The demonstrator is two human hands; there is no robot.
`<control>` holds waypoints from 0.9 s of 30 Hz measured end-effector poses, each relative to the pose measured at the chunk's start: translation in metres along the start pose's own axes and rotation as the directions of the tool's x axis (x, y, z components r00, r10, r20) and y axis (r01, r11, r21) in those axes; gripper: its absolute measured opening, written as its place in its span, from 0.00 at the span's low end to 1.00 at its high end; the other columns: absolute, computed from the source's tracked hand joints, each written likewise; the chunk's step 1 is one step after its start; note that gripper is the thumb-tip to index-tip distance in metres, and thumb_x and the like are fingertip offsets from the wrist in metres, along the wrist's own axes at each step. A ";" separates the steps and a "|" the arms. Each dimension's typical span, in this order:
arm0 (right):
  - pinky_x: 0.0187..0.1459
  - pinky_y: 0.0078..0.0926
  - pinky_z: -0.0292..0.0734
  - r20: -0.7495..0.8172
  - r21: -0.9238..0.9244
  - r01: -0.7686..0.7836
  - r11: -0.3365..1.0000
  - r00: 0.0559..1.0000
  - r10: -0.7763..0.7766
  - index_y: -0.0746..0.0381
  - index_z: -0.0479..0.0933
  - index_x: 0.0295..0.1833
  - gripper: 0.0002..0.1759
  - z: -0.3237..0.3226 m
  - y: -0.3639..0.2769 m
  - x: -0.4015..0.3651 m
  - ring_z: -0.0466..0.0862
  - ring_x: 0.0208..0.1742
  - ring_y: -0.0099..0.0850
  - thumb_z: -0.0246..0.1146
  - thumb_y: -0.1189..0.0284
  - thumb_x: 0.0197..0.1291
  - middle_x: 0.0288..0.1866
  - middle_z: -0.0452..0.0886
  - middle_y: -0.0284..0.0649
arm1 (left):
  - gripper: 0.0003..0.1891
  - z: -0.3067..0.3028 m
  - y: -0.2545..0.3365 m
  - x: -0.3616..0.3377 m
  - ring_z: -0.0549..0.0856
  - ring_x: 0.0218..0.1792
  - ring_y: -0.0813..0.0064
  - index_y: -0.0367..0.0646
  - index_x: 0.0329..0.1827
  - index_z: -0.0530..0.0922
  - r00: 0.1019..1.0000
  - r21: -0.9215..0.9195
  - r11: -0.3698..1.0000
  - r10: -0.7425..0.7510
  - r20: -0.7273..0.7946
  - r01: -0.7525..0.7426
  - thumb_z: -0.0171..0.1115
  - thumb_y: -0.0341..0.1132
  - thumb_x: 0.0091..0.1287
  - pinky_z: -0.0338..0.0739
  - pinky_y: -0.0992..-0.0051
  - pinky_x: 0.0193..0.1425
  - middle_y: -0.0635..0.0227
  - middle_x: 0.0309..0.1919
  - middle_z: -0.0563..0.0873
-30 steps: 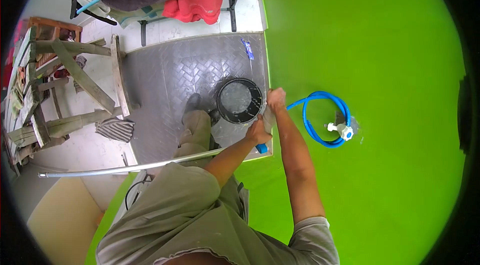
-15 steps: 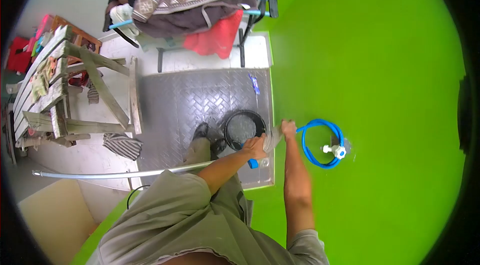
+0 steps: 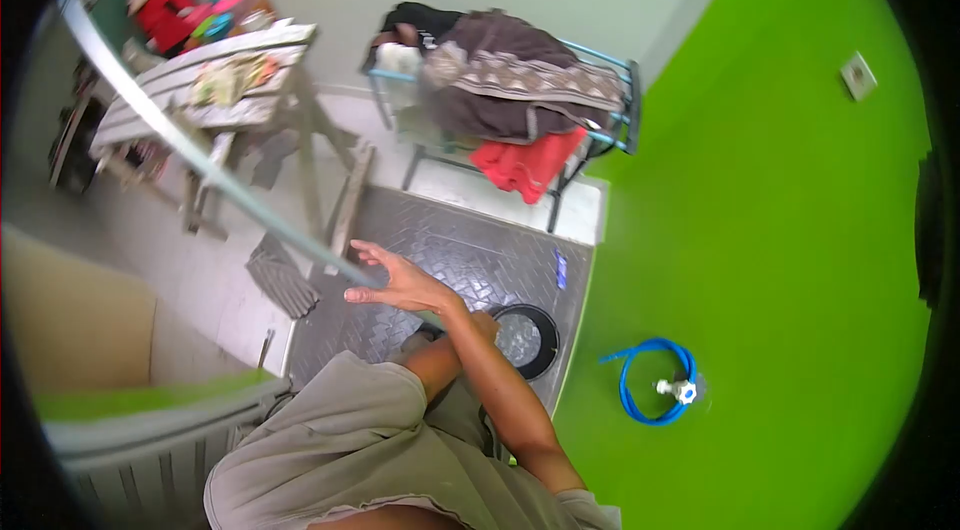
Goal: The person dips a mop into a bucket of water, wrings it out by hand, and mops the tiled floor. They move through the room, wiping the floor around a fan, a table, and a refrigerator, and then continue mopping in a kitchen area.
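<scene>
The silver pole of a mop [image 3: 236, 192] slants from the upper left down to the middle of the view. My right hand [image 3: 402, 282] is at the pole, thumb and fingers spread apart around it without closing. My right forearm crosses over my left arm. Partly hidden behind it, my left hand [image 3: 486, 326] is closed low on the mop, beside the black bucket [image 3: 548, 362]. Cloudy water [image 3: 519, 338] stands in the bucket. The mop's head is hidden behind my arms.
A blue hose [image 3: 627, 398] hangs coiled on a white tap [image 3: 684, 391] at the green wall [image 3: 760, 260]. A rack of clothes [image 3: 530, 70] and a slatted wooden bench [image 3: 215, 90] stand ahead. A striped cloth [image 3: 283, 277] and a blue packet [image 3: 561, 270] lie on the floor.
My right hand has let go of the grey mop cloth and moved left to the pole. The pole has swung up at its far end. The view has turned.
</scene>
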State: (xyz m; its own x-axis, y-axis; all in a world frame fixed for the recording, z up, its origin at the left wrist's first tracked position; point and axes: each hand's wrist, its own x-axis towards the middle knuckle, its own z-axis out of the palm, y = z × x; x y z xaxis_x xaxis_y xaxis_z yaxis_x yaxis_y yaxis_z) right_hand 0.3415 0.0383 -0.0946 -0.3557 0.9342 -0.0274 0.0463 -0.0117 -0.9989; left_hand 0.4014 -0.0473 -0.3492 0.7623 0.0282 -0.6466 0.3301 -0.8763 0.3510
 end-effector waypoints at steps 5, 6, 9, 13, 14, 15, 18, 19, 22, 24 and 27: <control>0.42 0.25 0.78 -0.048 0.246 0.132 0.960 0.991 -0.124 0.67 0.76 0.57 0.27 0.067 -0.014 0.025 0.81 0.39 0.23 0.73 0.65 0.56 0.38 0.81 0.36 | 0.26 0.038 -0.034 -0.060 0.81 0.58 0.60 0.40 0.56 0.79 0.992 -0.089 0.990 -0.111 -0.055 0.106 0.66 0.45 0.57 0.77 0.63 0.59 0.59 0.57 0.82; 0.37 0.21 0.76 -0.144 0.137 0.242 0.961 0.964 -0.222 0.65 0.78 0.50 0.19 0.077 -0.024 0.030 0.80 0.35 0.20 0.72 0.66 0.58 0.32 0.80 0.33 | 0.26 0.047 -0.041 -0.073 0.81 0.58 0.60 0.40 0.57 0.79 0.988 -0.116 0.985 -0.137 -0.068 0.129 0.66 0.45 0.57 0.77 0.63 0.59 0.59 0.57 0.82; 0.22 0.14 0.64 -0.400 0.162 0.262 0.951 0.899 -0.180 0.60 0.77 0.31 0.11 0.103 -0.082 0.029 0.71 0.20 0.15 0.69 0.68 0.62 0.19 0.72 0.27 | 0.27 0.078 -0.052 -0.115 0.80 0.59 0.61 0.40 0.57 0.79 0.971 -0.202 0.961 -0.214 -0.106 0.189 0.67 0.46 0.58 0.77 0.63 0.60 0.60 0.59 0.81; 0.15 0.16 0.51 -0.370 0.425 0.153 0.892 0.929 0.017 0.54 0.64 0.23 0.18 0.128 -0.112 0.035 0.58 0.13 0.14 0.65 0.68 0.62 0.15 0.61 0.23 | 0.27 0.111 -0.071 -0.181 0.79 0.60 0.62 0.39 0.58 0.78 0.932 -0.311 0.930 -0.274 -0.236 0.194 0.67 0.48 0.60 0.76 0.63 0.60 0.61 0.60 0.80; 0.15 0.17 0.51 -0.293 0.478 0.150 0.865 0.956 -0.004 0.54 0.63 0.23 0.19 0.128 -0.111 0.040 0.58 0.13 0.14 0.64 0.70 0.62 0.15 0.61 0.24 | 0.28 0.116 -0.075 -0.201 0.79 0.60 0.62 0.39 0.58 0.78 0.905 -0.363 0.917 -0.288 -0.312 0.167 0.68 0.48 0.60 0.76 0.64 0.60 0.61 0.61 0.80; 0.15 0.17 0.51 -0.221 0.533 0.143 0.834 0.975 -0.026 0.54 0.62 0.22 0.20 0.126 -0.107 0.048 0.58 0.13 0.15 0.64 0.72 0.61 0.15 0.60 0.24 | 0.28 0.121 -0.078 -0.221 0.79 0.60 0.62 0.39 0.59 0.78 0.871 -0.420 0.900 -0.297 -0.392 0.117 0.68 0.48 0.61 0.76 0.64 0.60 0.62 0.61 0.80; 0.14 0.18 0.50 -0.292 0.534 0.166 0.829 0.957 -0.004 0.54 0.60 0.22 0.17 0.149 -0.101 0.077 0.55 0.12 0.16 0.60 0.75 0.59 0.14 0.58 0.25 | 0.28 0.119 -0.080 -0.302 0.81 0.57 0.64 0.38 0.58 0.78 0.719 -0.712 0.671 -0.390 -0.575 -0.206 0.69 0.48 0.61 0.77 0.66 0.58 0.61 0.59 0.81; 0.14 0.19 0.49 -0.358 0.502 0.183 0.845 0.934 0.010 0.54 0.60 0.23 0.16 0.160 -0.099 0.090 0.54 0.12 0.17 0.58 0.76 0.58 0.14 0.58 0.25 | 0.27 0.116 -0.079 -0.334 0.83 0.53 0.65 0.37 0.57 0.79 0.675 -0.784 0.513 -0.441 -0.591 -0.350 0.71 0.46 0.60 0.79 0.68 0.55 0.59 0.55 0.84; 0.14 0.19 0.50 -0.352 0.441 0.199 0.875 0.935 -0.035 0.54 0.60 0.23 0.16 0.206 -0.065 0.124 0.54 0.11 0.17 0.59 0.76 0.56 0.13 0.57 0.25 | 0.24 0.135 -0.086 -0.432 0.86 0.43 0.72 0.36 0.54 0.80 0.526 -0.824 0.276 -0.660 -0.537 -0.494 0.72 0.42 0.60 0.81 0.74 0.47 0.59 0.48 0.86; 0.13 0.20 0.52 -0.243 0.419 0.197 0.886 0.965 -0.099 0.56 0.62 0.23 0.14 0.257 -0.050 0.135 0.58 0.11 0.20 0.59 0.77 0.55 0.14 0.62 0.29 | 0.21 0.168 -0.106 -0.485 0.86 0.40 0.77 0.36 0.53 0.80 0.382 -0.820 0.245 -0.792 -0.477 -0.517 0.71 0.40 0.61 0.80 0.76 0.44 0.62 0.43 0.87; 0.14 0.22 0.53 -0.236 0.186 0.359 0.915 0.920 -0.313 0.61 0.65 0.23 0.11 0.327 -0.043 0.184 0.61 0.11 0.23 0.59 0.77 0.55 0.16 0.67 0.35 | 0.18 0.209 -0.139 -0.546 0.85 0.38 0.82 0.36 0.50 0.81 0.057 -0.787 0.310 -0.915 -0.400 -0.534 0.70 0.38 0.62 0.78 0.77 0.42 0.66 0.37 0.88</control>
State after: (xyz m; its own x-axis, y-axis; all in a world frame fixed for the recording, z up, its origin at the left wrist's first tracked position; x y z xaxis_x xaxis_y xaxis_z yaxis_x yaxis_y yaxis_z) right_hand -0.0307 0.0939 -0.0692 -0.1215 0.9471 0.2970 -0.2587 0.2586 -0.9307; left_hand -0.1767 -0.0417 -0.1864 -0.0360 0.9955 -0.0874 0.1333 0.0914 0.9869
